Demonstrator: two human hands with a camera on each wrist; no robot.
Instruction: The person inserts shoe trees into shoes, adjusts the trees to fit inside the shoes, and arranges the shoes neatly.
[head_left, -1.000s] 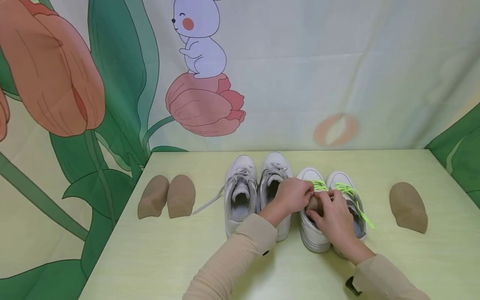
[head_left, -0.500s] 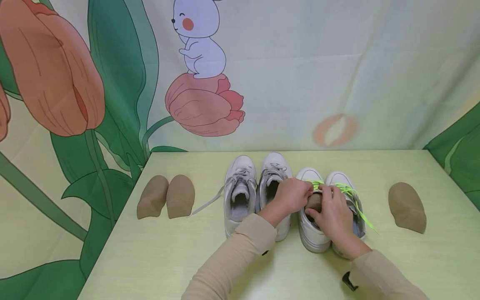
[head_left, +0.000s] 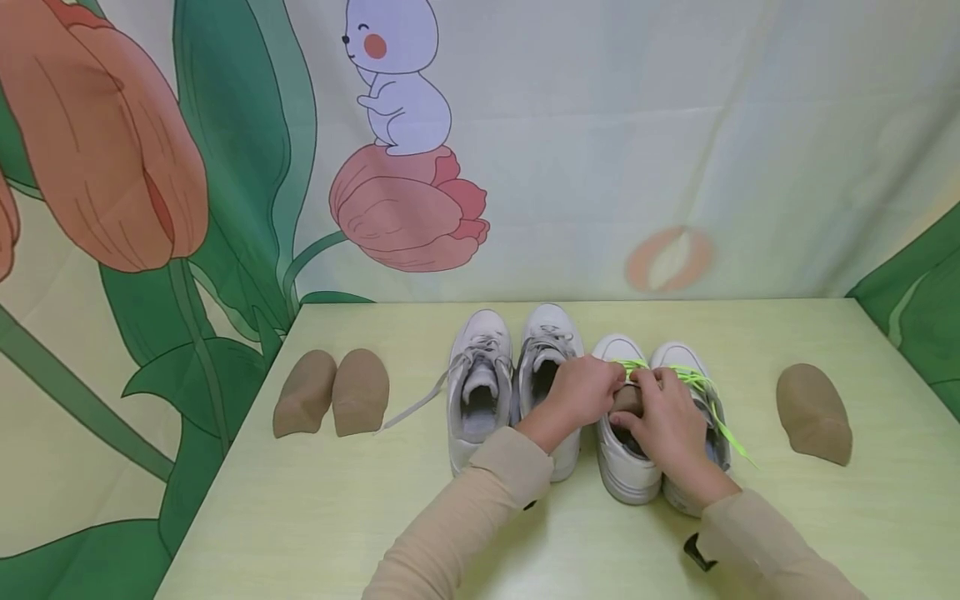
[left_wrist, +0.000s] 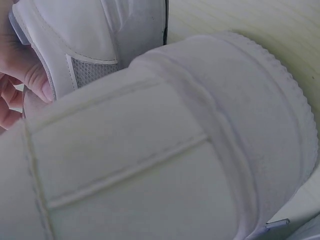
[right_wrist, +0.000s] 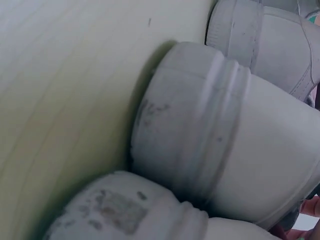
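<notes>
A white sneaker with neon-green laces [head_left: 619, 465] stands right of centre, a brown molded shoe insert [head_left: 627, 402] partly inside its opening. My left hand [head_left: 588, 387] grips the left edge of the opening near the laces; in the left wrist view its thumb [left_wrist: 37, 82] lies along a shoe's edge. Curled over the opening from the right, my right hand [head_left: 671, 417] has its fingertips at the tongue and its thumb by the insert's rear, holding the insert. The insert's front end is hidden in the shoe.
The matching green-laced sneaker [head_left: 681, 357] stands close on the right, partly under my right hand. Two grey-laced sneakers [head_left: 480, 425] stand left. Brown inserts lie at far left [head_left: 361, 392] and right [head_left: 813, 415]. A printed cloth [head_left: 555, 150] hangs behind the table.
The insert has slid slightly forward into the sneaker, and my right fingers and thumb have shifted a little left and forward. My left hand stays in place.
</notes>
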